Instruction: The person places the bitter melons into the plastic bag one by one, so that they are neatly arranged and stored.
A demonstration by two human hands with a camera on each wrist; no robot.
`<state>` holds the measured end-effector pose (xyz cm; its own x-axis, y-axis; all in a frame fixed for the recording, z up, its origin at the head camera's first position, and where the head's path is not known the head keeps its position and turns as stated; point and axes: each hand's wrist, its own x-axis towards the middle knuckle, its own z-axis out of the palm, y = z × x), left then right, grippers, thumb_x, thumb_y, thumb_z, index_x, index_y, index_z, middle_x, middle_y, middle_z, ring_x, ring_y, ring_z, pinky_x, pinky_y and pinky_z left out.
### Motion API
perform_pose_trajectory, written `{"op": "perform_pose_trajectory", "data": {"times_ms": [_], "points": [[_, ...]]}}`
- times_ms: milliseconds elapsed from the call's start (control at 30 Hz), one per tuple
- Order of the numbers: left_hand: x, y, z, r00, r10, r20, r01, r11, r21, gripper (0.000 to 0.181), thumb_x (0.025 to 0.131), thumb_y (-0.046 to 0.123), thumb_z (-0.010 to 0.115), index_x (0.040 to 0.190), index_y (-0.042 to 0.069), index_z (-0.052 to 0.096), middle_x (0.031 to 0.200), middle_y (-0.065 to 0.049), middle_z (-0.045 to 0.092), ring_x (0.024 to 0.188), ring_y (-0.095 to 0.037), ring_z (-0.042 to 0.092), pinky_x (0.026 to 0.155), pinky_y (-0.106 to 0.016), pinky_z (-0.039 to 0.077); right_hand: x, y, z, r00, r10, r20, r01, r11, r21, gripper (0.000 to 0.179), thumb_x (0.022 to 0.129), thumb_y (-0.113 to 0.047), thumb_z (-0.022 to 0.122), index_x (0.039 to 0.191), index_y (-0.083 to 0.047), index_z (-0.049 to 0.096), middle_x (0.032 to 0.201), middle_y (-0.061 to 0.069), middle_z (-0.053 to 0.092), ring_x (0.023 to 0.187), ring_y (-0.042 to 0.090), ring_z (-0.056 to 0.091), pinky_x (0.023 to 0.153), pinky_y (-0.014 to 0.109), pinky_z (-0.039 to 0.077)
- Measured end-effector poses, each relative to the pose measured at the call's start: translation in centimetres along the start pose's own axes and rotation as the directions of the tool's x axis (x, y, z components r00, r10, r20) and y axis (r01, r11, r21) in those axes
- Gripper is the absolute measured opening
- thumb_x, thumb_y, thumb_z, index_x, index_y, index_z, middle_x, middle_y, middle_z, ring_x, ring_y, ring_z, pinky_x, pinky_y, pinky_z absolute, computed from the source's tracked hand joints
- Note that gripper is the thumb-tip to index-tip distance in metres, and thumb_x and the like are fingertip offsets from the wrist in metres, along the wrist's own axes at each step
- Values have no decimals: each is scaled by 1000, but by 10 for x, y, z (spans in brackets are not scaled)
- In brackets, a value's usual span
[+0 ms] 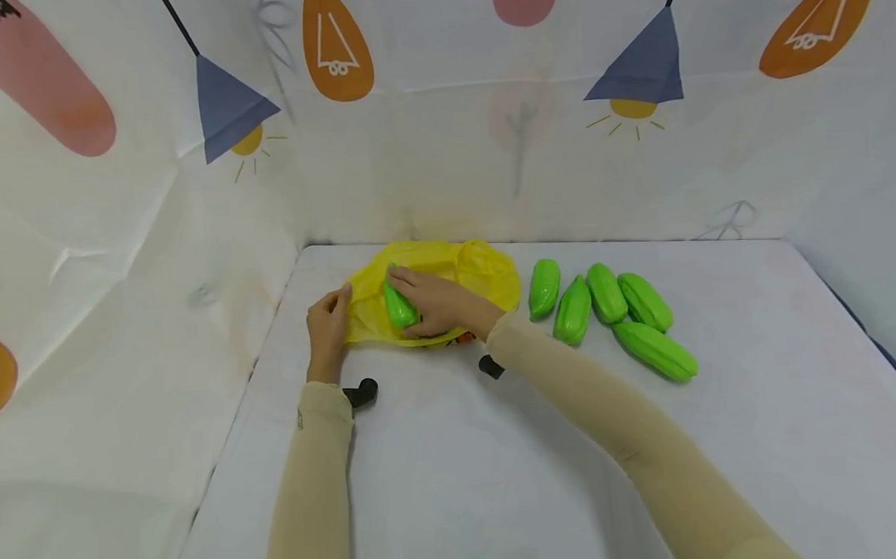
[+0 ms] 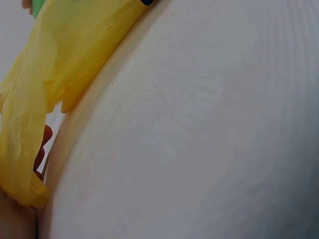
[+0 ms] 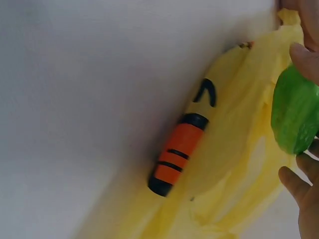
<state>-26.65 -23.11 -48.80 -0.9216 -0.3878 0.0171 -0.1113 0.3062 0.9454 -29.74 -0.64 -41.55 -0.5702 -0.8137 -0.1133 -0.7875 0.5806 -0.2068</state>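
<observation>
My left hand [image 1: 328,330] pinches the left edge of a yellow plastic bag [image 1: 493,269], which lies loosely spread near the back of the white table. Yellow film [image 2: 75,50] drapes over that hand's fingers [image 2: 46,135] in the left wrist view. With my right hand [image 1: 445,303] I grip a glossy green ribbed fruit [image 1: 400,305], shaped like a star fruit, over the bag's left half. Thumb and fingers stand on opposite sides of this fruit [image 3: 294,112] in the right wrist view. Orange and black print [image 3: 179,144] shows on the bag's side.
Several more green ribbed fruits [image 1: 606,293] lie grouped on the white table [image 1: 487,478], right of the bag. Behind the table hangs a pale sheet [image 1: 443,163] printed with lamps and bulbs. A small black device [image 1: 360,393] sits at the left wrist.
</observation>
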Motion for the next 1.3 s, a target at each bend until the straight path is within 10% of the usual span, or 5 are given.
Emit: {"op": "perform_pose_trajectory", "data": {"times_ms": [1300], "points": [[-1, -2, 2, 1000, -8, 4, 8, 1000, 27, 70, 93, 64, 51, 123, 4, 66, 126, -15, 64, 112, -27, 56, 100, -39, 42, 10, -8, 17, 996, 77, 45, -73, 994, -79, 96, 93, -57, 57, 158, -10, 4, 165, 7, 3, 152, 22, 11, 120, 37, 20]]}}
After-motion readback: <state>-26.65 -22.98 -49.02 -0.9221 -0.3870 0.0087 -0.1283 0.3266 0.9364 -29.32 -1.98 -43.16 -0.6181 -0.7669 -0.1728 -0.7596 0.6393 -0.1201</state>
